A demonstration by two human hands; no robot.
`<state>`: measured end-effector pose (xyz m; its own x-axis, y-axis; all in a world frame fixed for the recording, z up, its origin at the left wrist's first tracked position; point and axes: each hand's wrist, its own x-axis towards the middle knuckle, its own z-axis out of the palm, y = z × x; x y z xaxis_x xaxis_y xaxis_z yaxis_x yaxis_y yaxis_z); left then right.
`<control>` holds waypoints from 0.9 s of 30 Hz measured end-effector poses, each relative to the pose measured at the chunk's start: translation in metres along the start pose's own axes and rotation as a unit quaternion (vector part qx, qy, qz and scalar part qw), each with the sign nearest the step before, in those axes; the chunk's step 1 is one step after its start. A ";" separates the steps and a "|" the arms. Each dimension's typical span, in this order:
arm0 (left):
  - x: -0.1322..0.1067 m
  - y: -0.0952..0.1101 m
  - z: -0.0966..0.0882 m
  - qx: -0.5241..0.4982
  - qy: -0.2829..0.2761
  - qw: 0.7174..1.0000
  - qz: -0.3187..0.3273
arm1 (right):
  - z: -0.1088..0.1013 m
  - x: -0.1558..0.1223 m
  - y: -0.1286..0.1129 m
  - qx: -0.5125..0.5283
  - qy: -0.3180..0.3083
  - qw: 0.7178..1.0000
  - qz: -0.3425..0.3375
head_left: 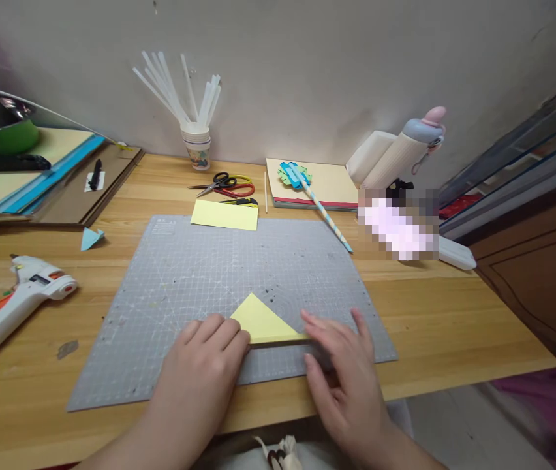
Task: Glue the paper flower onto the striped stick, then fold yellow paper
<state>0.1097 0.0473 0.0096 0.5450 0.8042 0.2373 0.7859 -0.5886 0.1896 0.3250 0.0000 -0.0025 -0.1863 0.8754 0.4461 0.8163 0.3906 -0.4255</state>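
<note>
Both hands point(209, 346) on yellow paper triangle point(262, 321), apex away, long edge left-right.

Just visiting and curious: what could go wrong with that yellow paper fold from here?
The folded yellow paper is pressed only at its lower corners by the left hand and right hand; it may slip, leaving a crooked crease. It lies near the front edge of the cutting mat, so a push might slide it off.

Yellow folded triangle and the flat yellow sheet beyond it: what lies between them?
Between folded triangle and sheet, only bare cutting mat, head view.
</note>
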 end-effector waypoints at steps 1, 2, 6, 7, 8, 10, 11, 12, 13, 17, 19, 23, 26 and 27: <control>0.002 -0.002 -0.002 -0.036 0.006 0.999 -0.009 | -0.001 -0.002 -0.001 0.010 0.042 0.999 0.009; 0.003 -0.004 -0.005 -0.082 0.016 0.996 -0.025 | -0.002 -0.004 -0.002 0.024 0.084 0.996 0.019; 0.008 -0.002 -0.018 -0.300 0.021 0.943 -0.142 | -0.005 -0.002 -0.011 0.095 0.115 0.989 0.011; 0.010 0.002 -0.019 -0.359 0.013 0.917 -0.171 | -0.005 0.002 -0.015 0.104 0.089 0.991 -0.005; 0.012 0.006 -0.019 -0.423 0.008 0.885 -0.196 | -0.004 0.006 -0.018 0.105 0.068 0.992 -0.023; 0.014 0.016 -0.014 -0.549 0.007 0.800 -0.240 | -0.002 0.016 -0.025 0.084 0.052 0.994 -0.038; 0.016 0.020 -0.010 -0.598 0.009 0.758 -0.260 | 0.000 0.020 -0.028 0.070 0.047 0.996 -0.036; 0.017 0.023 -0.007 -0.633 0.012 0.721 -0.282 | 0.002 0.023 -0.029 0.057 0.043 0.997 -0.034; 0.017 0.026 -0.003 -0.655 0.012 0.692 -0.304 | 0.004 0.025 -0.030 0.048 0.041 0.997 -0.033; 0.018 0.028 0.005 -0.682 -0.001 0.638 -0.357 | 0.015 0.027 -0.027 0.040 0.053 0.997 -0.033; 0.017 0.028 0.005 -0.681 -0.010 0.650 -0.338 | 0.018 0.029 -0.023 0.047 0.063 0.997 -0.025; 0.006 0.027 0.002 -0.602 -0.041 0.756 -0.255 | 0.017 0.034 -0.016 0.048 0.089 0.995 -0.011; -0.009 0.022 -0.002 -0.450 -0.019 0.888 -0.097 | 0.015 0.034 -0.012 0.020 0.083 0.996 -0.022; -0.013 0.019 -0.004 -0.387 0.019 0.922 -0.023 | 0.015 0.033 -0.010 0.010 0.075 0.997 -0.032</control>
<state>0.1162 0.0252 0.0140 0.4943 0.8351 0.2413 0.3568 -0.4481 0.8197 0.3022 0.0290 0.0051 -0.1530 0.7968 0.5846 0.7943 0.4511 -0.4069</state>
